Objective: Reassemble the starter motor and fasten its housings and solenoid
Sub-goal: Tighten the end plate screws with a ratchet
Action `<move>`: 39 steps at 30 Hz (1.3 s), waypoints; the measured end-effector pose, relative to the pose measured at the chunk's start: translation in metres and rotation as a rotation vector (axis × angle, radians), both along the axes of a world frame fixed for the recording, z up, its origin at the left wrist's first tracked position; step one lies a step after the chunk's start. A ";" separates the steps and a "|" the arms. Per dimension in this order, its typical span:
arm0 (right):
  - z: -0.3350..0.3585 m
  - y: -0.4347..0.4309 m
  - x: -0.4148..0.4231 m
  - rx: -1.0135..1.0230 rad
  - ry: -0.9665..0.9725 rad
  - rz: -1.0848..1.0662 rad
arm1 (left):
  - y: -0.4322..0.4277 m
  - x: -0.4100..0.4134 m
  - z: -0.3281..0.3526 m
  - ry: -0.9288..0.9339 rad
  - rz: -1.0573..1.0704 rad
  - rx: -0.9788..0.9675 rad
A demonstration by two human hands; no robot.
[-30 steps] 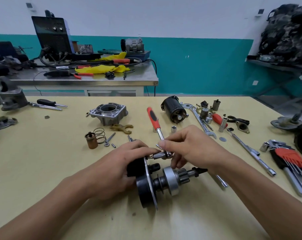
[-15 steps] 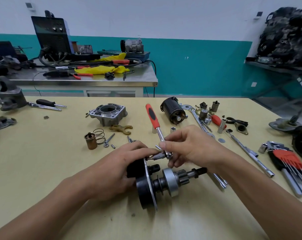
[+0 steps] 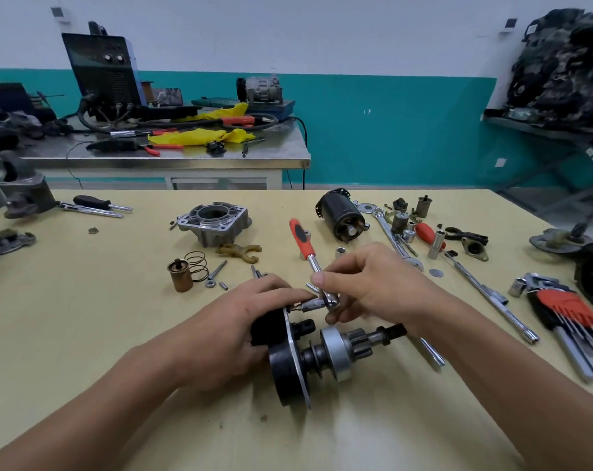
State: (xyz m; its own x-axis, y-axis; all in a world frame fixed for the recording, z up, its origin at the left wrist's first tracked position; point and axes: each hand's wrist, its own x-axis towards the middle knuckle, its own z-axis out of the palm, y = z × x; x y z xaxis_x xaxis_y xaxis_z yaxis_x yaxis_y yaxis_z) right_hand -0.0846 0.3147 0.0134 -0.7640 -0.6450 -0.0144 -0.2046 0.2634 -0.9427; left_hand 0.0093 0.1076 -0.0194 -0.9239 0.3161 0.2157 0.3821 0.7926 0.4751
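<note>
One yellow table (image 3: pixel 84 334) carries the starter motor assembly (image 3: pixel 325 355), lying on its side at the near middle. The left hand (image 3: pixel 227 338) grips its black body. The right hand (image 3: pixel 373 283) pinches the head of the red-handled ratchet (image 3: pixel 303 241), whose socket (image 3: pixel 313 304) meets the assembly's metal plate (image 3: pixel 296 355).

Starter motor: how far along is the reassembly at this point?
Early. Done: the black drive assembly with silver plate and pinion gear is together. In hand: the left hand grips it while the right hand pinches the red-handled ratchet, socket at the plate. Left: grey cast housing, black cylindrical motor body and brass plunger lie loose.
</note>
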 end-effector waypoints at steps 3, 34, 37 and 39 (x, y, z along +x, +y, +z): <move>0.004 0.013 -0.003 -0.048 0.111 0.108 | 0.000 0.000 0.001 -0.012 -0.001 0.016; 0.000 -0.002 -0.001 0.049 0.159 0.031 | 0.001 0.000 -0.002 0.006 0.006 0.030; 0.009 0.019 -0.003 0.023 0.321 0.208 | 0.001 0.000 -0.002 0.004 0.004 0.028; 0.013 0.027 -0.003 -0.024 0.387 0.281 | 0.001 0.000 -0.001 -0.003 0.001 0.034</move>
